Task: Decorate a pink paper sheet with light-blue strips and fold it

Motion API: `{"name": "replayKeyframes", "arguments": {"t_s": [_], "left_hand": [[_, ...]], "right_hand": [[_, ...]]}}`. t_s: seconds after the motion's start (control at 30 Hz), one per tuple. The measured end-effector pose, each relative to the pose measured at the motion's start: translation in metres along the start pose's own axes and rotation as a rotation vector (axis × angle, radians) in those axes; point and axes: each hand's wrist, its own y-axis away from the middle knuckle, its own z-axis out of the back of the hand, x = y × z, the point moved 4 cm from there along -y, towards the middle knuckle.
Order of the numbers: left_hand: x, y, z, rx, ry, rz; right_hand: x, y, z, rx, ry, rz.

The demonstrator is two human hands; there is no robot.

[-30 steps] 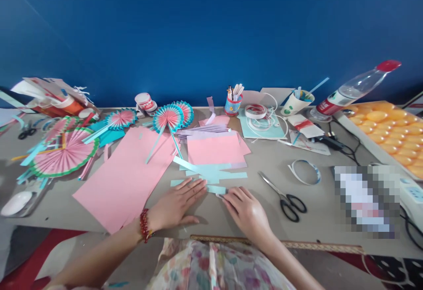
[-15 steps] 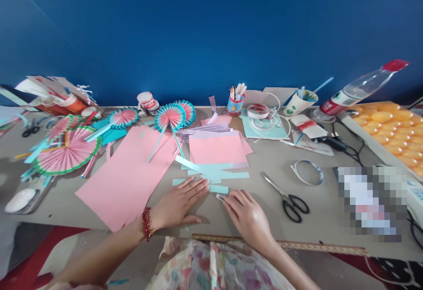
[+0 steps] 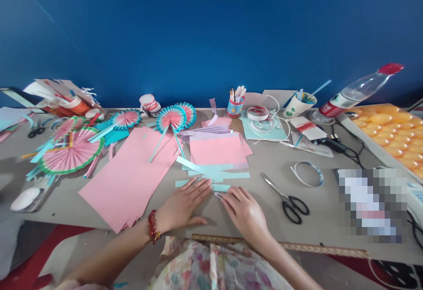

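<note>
My left hand (image 3: 187, 204) lies flat with fingers stretched out, pressing on a light blue paper strip (image 3: 220, 187). The strip shows on both sides of its fingertips. Just to the right, my right hand (image 3: 245, 213) is closed around a small whitish tool (image 3: 218, 195) with a rounded end. Most of that tool is hidden in the fingers, and its kind cannot be made out. The tool's end is just below the strip's near edge. More light blue strips (image 3: 211, 173) lie crossed beyond the hands, below a stack of pink and lilac sheets (image 3: 216, 148).
Scissors (image 3: 287, 202) lie to the right, near a tape roll (image 3: 307, 174). Large pink sheets (image 3: 132, 175) and folded paper fans (image 3: 74, 151) spread leftward. A pen cup (image 3: 235, 105), coiled white cable (image 3: 262, 120), paper cup (image 3: 299, 105) and tilted bottle (image 3: 355, 94) stand toward the wall.
My right hand and the small tool have shifted slightly left along the strip. My left hand stays flat on it. The view has turned a little.
</note>
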Motion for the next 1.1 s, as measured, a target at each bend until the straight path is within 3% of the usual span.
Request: {"name": "replayKeyframes", "arguments": {"t_s": [0.13, 0.3, 1.1], "left_hand": [[-0.005, -0.002, 0.001, -0.039, -0.03, 0.045], [0.004, 0.01, 0.007, -0.043, -0.056, 0.052], [0.006, 0.013, 0.001, -0.042, -0.024, 0.05]], "right_hand": [[-0.013, 0.0, 0.005, 0.007, -0.011, 0.035], [-0.017, -0.001, 0.006, 0.014, -0.014, 0.062], [0.006, -0.012, -0.008, 0.025, 0.005, 0.067]]}}
